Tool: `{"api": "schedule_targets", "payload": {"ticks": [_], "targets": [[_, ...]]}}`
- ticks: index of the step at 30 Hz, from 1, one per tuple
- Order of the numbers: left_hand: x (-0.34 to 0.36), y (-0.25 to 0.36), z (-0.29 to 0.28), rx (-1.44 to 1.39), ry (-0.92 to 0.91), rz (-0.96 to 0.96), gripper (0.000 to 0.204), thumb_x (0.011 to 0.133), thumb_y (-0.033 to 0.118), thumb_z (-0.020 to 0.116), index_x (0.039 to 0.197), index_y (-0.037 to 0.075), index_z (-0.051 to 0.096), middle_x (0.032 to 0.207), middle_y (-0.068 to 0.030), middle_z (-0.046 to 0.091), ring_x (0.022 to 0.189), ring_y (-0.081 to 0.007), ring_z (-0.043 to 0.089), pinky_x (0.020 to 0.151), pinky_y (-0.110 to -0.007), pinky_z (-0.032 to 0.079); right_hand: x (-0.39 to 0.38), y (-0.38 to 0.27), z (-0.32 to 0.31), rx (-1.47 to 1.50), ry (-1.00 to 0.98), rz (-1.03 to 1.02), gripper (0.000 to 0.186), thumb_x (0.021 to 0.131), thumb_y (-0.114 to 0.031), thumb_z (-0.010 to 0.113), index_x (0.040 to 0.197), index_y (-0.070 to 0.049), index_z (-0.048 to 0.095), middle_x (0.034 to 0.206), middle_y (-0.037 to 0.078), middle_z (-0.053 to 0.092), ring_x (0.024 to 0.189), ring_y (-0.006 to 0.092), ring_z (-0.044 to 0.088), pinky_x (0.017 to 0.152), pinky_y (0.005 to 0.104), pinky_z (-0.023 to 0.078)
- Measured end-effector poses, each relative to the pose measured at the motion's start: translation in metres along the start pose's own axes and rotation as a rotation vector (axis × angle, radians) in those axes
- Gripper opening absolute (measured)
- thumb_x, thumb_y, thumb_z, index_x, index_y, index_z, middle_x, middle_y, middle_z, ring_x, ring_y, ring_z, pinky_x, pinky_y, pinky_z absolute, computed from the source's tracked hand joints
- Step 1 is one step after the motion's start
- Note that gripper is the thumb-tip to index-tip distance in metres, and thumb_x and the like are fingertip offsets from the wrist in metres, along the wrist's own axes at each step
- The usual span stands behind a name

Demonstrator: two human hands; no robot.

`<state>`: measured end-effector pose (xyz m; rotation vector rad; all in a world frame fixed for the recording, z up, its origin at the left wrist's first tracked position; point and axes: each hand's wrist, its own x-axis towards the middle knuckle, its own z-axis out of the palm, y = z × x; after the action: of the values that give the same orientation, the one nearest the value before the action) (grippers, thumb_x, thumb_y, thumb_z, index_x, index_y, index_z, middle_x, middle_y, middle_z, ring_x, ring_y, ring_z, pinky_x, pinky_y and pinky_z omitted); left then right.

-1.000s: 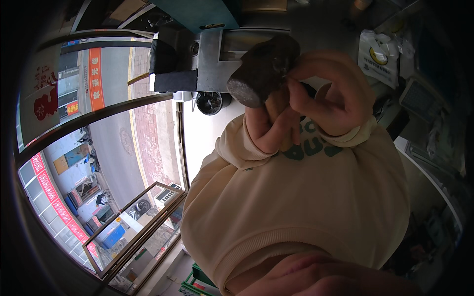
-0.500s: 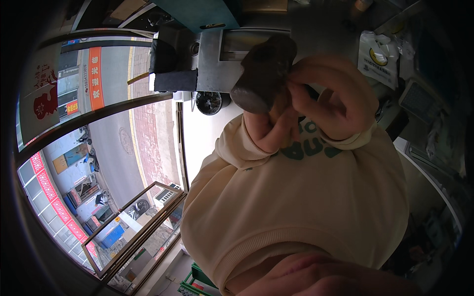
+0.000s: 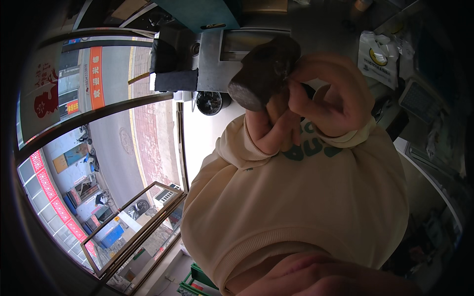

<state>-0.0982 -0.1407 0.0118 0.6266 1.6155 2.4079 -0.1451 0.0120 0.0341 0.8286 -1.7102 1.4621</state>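
A hammer [image 3: 259, 74] with a heavy, dark, worn metal head and a wooden handle is held up in front of my chest, its head tilted. My left hand [image 3: 274, 132] is wrapped round the handle just below the head. My right hand [image 3: 335, 93] is bent beside the head, thumb and fingertips pinched together against its right side. Whether those fingertips hold something small is hidden. The lower part of the handle is hard to make out against my left hand.
Behind the hammer is a grey metal counter [image 3: 210, 54] with a teal box [image 3: 197, 15]. A round black container [image 3: 211, 102] stands at left. A white plastic bag [image 3: 378, 59] and a keypad device [image 3: 419, 101] lie right. A framed window [image 3: 133, 232] opens onto a street.
The hammer head has turned slightly, its lower end swinging a little left, and more of the wooden handle shows. My right hand has shifted slightly left, still pinched against the head.
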Motion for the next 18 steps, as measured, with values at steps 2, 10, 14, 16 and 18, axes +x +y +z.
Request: {"api": "schedule_targets", "payload": {"ticks": [2, 10, 14, 16, 18], "targets": [[-0.0001, 0.0025, 0.0024, -0.001, 0.017, -0.014, 0.057, 0.080, -0.007, 0.040, 0.133, -0.003, 0.021, 0.111, -0.0212, 0.050, 0.056, -0.0160, 0.059, 0.045, -0.021, 0.048, 0.0003, 0.0001, 0.0005, 0.042, 0.010, 0.027, 0.027, 0.066, 0.007, 0.074, 0.091, 0.005, 0.064, 0.087, 0.013, 0.063, 0.072, 0.0190, 0.064, 0.061, 0.0247, 0.051], [-0.0006, 0.0026, 0.0093, -0.039, 0.082, 0.035, 0.058, 0.082, -0.004, 0.039, 0.136, -0.004, 0.017, 0.106, -0.0199, 0.052, 0.051, -0.0165, 0.056, 0.043, -0.022, 0.046, 0.0014, -0.0008, -0.0005, 0.069, -0.004, -0.014, 0.027, 0.063, 0.015, 0.072, 0.087, 0.010, 0.064, 0.085, 0.018, 0.065, 0.074, 0.0228, 0.064, 0.061, 0.0263, 0.050], [-0.0013, -0.0013, 0.0066, -0.054, 0.039, 0.071, 0.059, 0.083, -0.004, 0.037, 0.137, -0.002, 0.013, 0.100, -0.0204, 0.053, 0.047, -0.0180, 0.055, 0.039, -0.023, 0.046, 0.0031, -0.0028, -0.0023, 0.052, -0.029, -0.028, 0.026, 0.063, 0.016, 0.072, 0.087, 0.009, 0.064, 0.084, 0.017, 0.065, 0.072, 0.0218, 0.064, 0.057, 0.0247, 0.049], [-0.0027, -0.0027, 0.0034, -0.028, 0.014, 0.086, 0.060, 0.083, -0.004, 0.037, 0.138, -0.001, 0.011, 0.097, -0.0211, 0.053, 0.046, -0.0185, 0.055, 0.038, -0.024, 0.047, 0.0032, -0.0054, -0.0027, 0.032, -0.042, -0.018, 0.026, 0.063, 0.015, 0.073, 0.087, 0.009, 0.065, 0.084, 0.017, 0.065, 0.072, 0.0210, 0.064, 0.056, 0.0237, 0.049], [-0.0041, -0.0048, 0.0010, -0.011, 0.002, 0.098, 0.062, 0.083, -0.004, 0.037, 0.139, 0.000, 0.009, 0.095, -0.0217, 0.053, 0.047, -0.0187, 0.056, 0.038, -0.024, 0.047, 0.0031, -0.0081, -0.0029, 0.003, -0.047, -0.007, 0.025, 0.064, 0.014, 0.073, 0.087, 0.008, 0.065, 0.084, 0.016, 0.065, 0.072, 0.0200, 0.064, 0.056, 0.0229, 0.048]]}}
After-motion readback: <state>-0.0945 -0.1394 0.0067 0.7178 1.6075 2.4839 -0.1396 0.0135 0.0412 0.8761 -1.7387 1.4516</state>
